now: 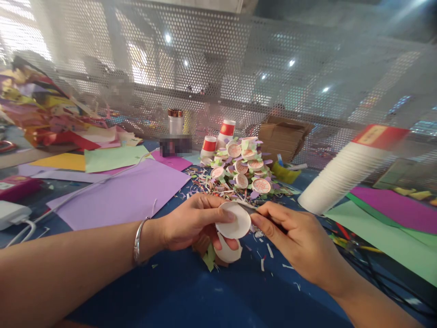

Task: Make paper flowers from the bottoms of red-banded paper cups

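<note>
My left hand (pixel 208 221) pinches a round white paper disc (pixel 239 225) between thumb and fingers, near the middle of the view. A second white disc (pixel 229 255) shows just below, partly behind my left fingertips, with green and brown paper pieces (pixel 209 259) beside it. I cannot tell whether the fingers touch that one. My right hand (pixel 293 241) is closed around scissors, mostly hidden in the grip; their grey blades (pixel 248 208) reach the disc's upper right edge. Behind both hands rises a pile of paper-cup bottoms (pixel 241 167) with green and purple paper tabs.
A tall stack of white paper cups (pixel 337 175) leans at right, near green and purple sheets (pixel 392 209). Red-and-white cups (pixel 209 145), a jar (pixel 175 122) and cardboard (pixel 283 136) stand behind. Purple paper (pixel 126 196) and a cable lie left. A perforated metal screen (pixel 211 59) borders the table.
</note>
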A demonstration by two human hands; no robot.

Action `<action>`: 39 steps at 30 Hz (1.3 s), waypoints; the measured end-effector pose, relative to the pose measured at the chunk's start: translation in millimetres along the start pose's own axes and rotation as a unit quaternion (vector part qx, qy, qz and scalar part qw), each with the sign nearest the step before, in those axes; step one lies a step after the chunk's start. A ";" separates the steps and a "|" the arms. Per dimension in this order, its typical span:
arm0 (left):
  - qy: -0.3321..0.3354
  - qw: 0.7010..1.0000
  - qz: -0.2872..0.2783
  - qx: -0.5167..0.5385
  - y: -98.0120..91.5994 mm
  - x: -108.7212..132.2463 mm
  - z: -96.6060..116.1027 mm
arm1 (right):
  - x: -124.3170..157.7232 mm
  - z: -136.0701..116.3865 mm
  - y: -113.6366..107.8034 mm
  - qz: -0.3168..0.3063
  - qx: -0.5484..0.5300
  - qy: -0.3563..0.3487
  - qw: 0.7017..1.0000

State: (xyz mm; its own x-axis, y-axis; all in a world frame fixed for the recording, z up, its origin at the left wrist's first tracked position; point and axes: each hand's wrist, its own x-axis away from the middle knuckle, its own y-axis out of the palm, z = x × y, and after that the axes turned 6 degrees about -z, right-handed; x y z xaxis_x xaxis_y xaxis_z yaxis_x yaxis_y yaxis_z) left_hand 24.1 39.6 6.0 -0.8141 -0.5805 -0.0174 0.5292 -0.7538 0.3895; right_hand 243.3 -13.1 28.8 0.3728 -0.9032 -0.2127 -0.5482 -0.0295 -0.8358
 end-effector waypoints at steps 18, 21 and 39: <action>0.013 0.999 0.011 -0.033 -3.1 -0.7 -0.8 | -1.6 3.0 1.8 -0.007 -0.013 -0.002 1.000; 0.012 1.000 0.007 -0.028 -3.6 -1.0 -1.5 | -2.2 2.8 1.7 -0.012 -0.018 0.003 1.000; 0.067 0.993 0.094 -0.016 -2.5 -4.8 -3.5 | -9.5 15.8 8.0 0.050 -0.225 0.107 0.967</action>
State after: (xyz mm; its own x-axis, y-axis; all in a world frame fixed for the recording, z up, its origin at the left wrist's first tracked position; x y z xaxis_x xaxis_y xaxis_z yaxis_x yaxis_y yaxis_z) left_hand 27.6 43.2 1.8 -0.6625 -0.7457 -0.0703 0.6779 -0.6369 0.3673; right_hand 247.2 2.0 16.1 0.1649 -0.9775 -0.1313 -0.8617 -0.0780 -0.5014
